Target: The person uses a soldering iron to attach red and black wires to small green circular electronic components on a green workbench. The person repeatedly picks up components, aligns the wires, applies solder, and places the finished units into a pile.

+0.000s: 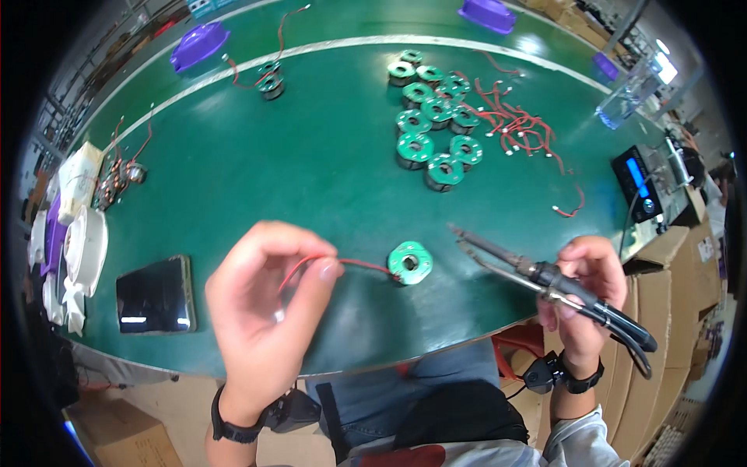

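My left hand point(268, 303) pinches a thin red wire point(362, 264) between thumb and forefinger. A loop of the wire hangs inside the curled fingers, with a small white plug at its end. The wire's other end meets a round green ring-shaped board point(421, 253), which lies on the table to the right of that hand. In my right hand point(587, 284) is a soldering iron point(556, 282) with a thin metal tube fixed along it. Its tip points left, above the table, to the right of the green ring and apart from it.
Several green-topped coils point(416, 145) stand at the back, beside a pile of red wires point(517, 124). A phone point(156, 296) lies at the left. Wired coils point(271, 83) sit farther back. At the right stand a soldering station point(638, 183) and cardboard boxes point(661, 311).
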{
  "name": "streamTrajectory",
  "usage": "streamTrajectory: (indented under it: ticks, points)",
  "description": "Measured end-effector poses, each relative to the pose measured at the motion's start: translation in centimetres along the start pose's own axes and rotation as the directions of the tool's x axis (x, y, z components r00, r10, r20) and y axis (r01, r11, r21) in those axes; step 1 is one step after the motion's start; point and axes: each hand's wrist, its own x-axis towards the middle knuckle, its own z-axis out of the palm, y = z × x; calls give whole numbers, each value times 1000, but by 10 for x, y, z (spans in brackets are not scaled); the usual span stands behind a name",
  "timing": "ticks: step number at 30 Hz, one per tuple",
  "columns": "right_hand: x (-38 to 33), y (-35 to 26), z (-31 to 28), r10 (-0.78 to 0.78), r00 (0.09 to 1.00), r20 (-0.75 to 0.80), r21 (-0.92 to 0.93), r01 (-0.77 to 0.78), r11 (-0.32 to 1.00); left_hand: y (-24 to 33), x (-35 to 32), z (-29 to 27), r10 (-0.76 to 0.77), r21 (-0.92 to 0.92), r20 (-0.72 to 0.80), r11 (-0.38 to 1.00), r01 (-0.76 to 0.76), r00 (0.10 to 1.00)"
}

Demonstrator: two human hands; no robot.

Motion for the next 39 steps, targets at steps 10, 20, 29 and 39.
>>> streamTrajectory:
  ticks: [10, 20, 29, 39]
  points:
    - [17, -18, 9, -304, 924, 230, -234, 356, 905, -10, -8, 0, 66, -17, -63, 998, -68, 996]
    - [39, -37, -2, -66, 982, 176, 24, 62, 998, -17, -13, -2, 121, 249, -55, 963, -104, 991]
    - [57, -63, -14, 99, 965, 244, 177, -145, 974, -4, -66, 21, 511, 560, 209, 637, -530, 834]
    - [80, -108, -85, 276, 912, 302, 104, -319, 942, -135, -58, 307, 124, 51, 779, 964, -259, 615]
